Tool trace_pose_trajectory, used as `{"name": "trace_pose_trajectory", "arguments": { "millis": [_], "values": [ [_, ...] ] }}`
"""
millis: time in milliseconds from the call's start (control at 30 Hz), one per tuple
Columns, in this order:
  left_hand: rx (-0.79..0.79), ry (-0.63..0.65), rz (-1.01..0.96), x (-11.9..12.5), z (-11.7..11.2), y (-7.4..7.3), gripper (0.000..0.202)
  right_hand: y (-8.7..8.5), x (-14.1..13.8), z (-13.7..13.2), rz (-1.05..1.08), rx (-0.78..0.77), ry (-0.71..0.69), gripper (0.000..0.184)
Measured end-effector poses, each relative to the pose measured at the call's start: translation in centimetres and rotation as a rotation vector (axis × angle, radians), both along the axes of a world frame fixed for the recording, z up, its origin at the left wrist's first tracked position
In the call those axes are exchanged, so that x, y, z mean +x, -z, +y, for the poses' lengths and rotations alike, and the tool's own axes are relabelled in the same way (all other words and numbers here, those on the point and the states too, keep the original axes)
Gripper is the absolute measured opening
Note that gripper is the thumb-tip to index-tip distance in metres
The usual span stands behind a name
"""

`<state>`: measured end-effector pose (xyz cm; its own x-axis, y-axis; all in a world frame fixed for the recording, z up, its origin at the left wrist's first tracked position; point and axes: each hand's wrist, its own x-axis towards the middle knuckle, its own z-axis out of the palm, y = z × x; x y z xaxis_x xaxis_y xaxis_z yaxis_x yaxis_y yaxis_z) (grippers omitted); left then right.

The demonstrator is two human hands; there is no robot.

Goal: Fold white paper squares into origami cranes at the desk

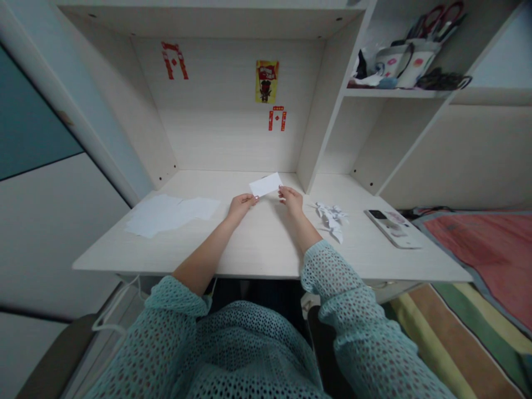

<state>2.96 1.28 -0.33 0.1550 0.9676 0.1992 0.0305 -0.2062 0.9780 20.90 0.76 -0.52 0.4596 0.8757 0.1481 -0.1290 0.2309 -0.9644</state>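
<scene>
A small white sheet of paper is held up over the middle of the desk, tilted a little with its right end higher. My left hand pinches its lower left corner between thumb and fingers. At the right edge, my right hand grips the paper the same way. Several loose white sheets lie spread and overlapping on the desk to the left. Some crumpled or folded white paper pieces sit in a small pile just right of my right hand.
On the desk at the right lies a phone. A shelf above it holds cups with scissors and pens. Red stickers and a yellow packet picture are on the back panel. A striped bedspread is at the right.
</scene>
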Motion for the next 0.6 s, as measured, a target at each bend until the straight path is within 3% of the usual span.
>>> {"name": "trace_pose_trajectory", "arguments": {
  "millis": [333,600],
  "values": [
    [0.001,-0.038,0.007,-0.4,0.5,0.3,0.028,0.2,-0.7,0.0,-0.014,-0.022,-0.045,0.039],
    [0.055,0.03,0.044,-0.2,0.9,1.4,0.027,0.4,-1.1,0.4,-0.128,0.06,-0.04,0.048]
  ]
}}
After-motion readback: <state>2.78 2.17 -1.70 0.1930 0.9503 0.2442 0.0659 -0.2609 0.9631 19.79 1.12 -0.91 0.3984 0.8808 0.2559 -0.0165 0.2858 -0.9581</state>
